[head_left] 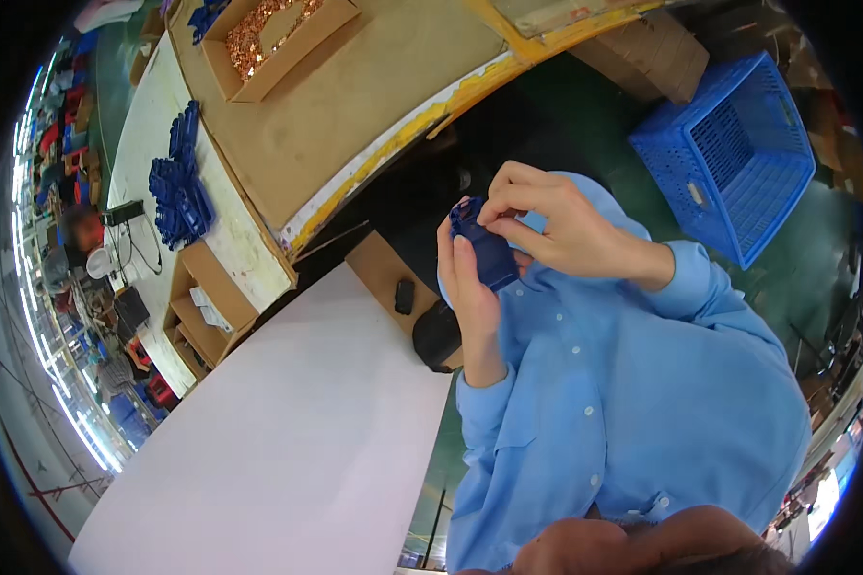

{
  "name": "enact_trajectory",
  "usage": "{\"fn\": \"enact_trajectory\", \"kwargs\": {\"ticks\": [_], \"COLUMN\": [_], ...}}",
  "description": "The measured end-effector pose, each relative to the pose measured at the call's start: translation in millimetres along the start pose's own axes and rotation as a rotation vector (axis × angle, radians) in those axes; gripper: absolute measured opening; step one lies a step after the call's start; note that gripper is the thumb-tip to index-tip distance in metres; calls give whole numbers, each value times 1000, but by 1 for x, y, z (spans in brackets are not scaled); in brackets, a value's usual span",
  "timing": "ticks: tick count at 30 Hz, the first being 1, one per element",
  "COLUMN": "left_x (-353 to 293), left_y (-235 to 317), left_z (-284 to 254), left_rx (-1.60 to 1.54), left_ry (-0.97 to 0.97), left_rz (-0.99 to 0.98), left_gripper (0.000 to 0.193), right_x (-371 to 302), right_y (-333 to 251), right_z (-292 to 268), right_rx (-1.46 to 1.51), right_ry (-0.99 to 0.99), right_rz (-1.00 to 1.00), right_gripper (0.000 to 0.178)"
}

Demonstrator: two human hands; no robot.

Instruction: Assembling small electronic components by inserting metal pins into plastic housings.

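A small dark-blue moulded plastic part (484, 251) sits upright between both hands, held up off the table, its lower half hidden by fingers.

Dark blue plastic part (482, 251), glossy, sits against a light blue buttoned shirt (623, 402) with small white buttons. A bright blue basket (729, 158) shows a lattice pattern on its walls. Over a tan brown worktop (345, 105) with a yellow edge, there's a brown cardboard box (268, 43) speckled with coppery orange bits. More dark blue parts (177, 187) lie on an off-white surface. The big sheet (288, 431) is plain white.
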State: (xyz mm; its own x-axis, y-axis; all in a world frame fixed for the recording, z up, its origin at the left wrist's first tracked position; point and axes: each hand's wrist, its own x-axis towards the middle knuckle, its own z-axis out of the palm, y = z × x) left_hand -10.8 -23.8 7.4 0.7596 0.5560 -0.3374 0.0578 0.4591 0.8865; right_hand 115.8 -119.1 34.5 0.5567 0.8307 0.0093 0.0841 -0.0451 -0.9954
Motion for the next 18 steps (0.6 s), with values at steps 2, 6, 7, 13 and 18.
{"fn": "enact_trajectory", "kwargs": {"ticks": [2, 6, 7, 13, 18], "left_x": [-4, -2, -2, -3, 1], "left_y": [-3, -2, -1, -1, -3], "left_z": [-2, 11, 12, 12, 14], "left_rx": [54, 171, 173, 226, 270], "left_ry": [21, 30, 24, -83, -18], "left_rz": [36, 176, 176, 129, 186], "left_gripper": [45, 46, 46, 48, 42], "right_x": [-2, -2, -2, 5, 8], "right_y": [-3, 8, 9, 2, 5], "right_z": [5, 2, 0, -8, -13], "right_rx": [-4, -217, -224, -152, -175], "right_ry": [17, 57, 53, 77, 5], "right_rz": [56, -141, -117, -7, 57], "right_gripper": [7, 8, 8, 16, 21]}}
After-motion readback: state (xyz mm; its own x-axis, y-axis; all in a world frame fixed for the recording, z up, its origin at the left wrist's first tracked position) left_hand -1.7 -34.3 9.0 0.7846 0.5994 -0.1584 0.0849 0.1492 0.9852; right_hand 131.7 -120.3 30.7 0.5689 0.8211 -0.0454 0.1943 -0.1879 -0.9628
